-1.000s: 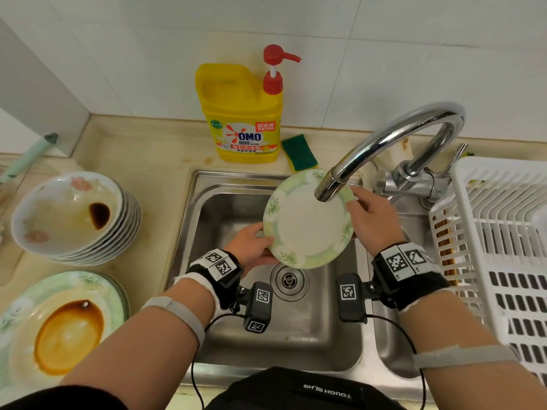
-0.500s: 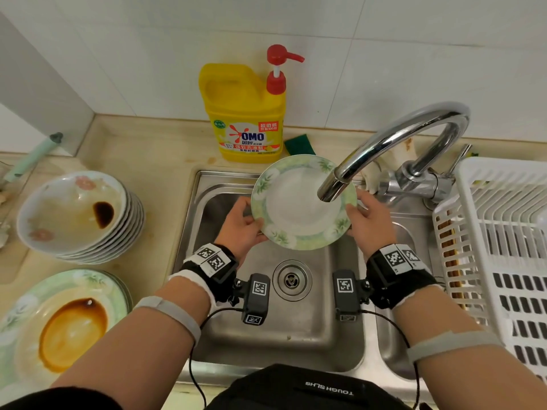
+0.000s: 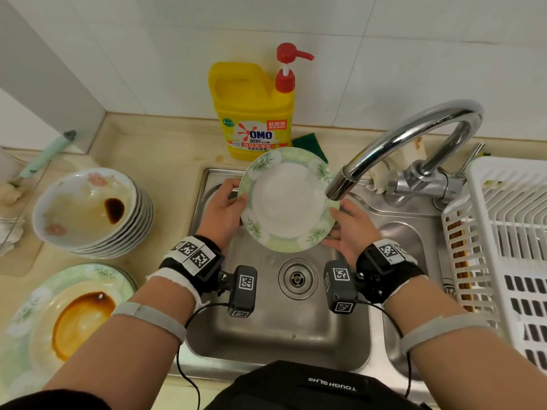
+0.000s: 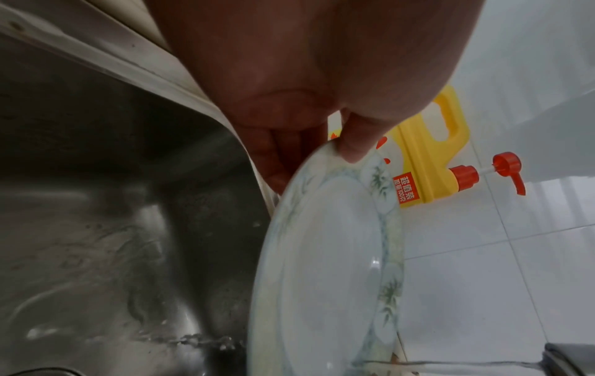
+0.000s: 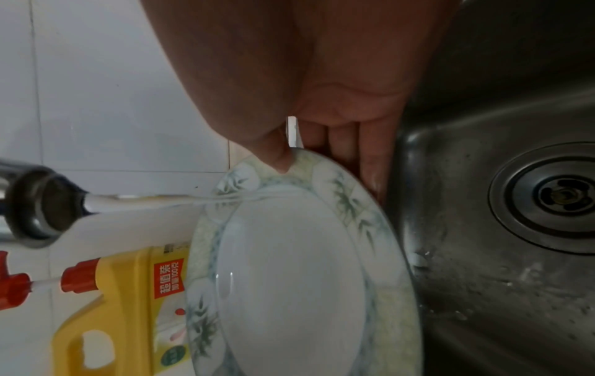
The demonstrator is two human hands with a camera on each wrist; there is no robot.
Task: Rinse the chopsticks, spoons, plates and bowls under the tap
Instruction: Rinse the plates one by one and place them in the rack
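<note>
both hands, left (image 3: 226, 210) and right (image 3: 353, 229), pinch the plate (image 3: 288, 199) by its rim over the sink (image 3: 296, 329), water from the tap (image 3: 337, 189) hitting its edge; looks mid-rinse, next likely the rack (image 3: 503, 232).

We see a white plate (image 3: 286, 199) with a pale green rim printed with green leaf sprigs. Our detergent jug (image 3: 254, 113) is yellow with a red pump and a red-and-white label. The bowls (image 3: 88, 211) are white with pink flowers and a brown stain; the rack (image 3: 515, 232) is white.
</note>
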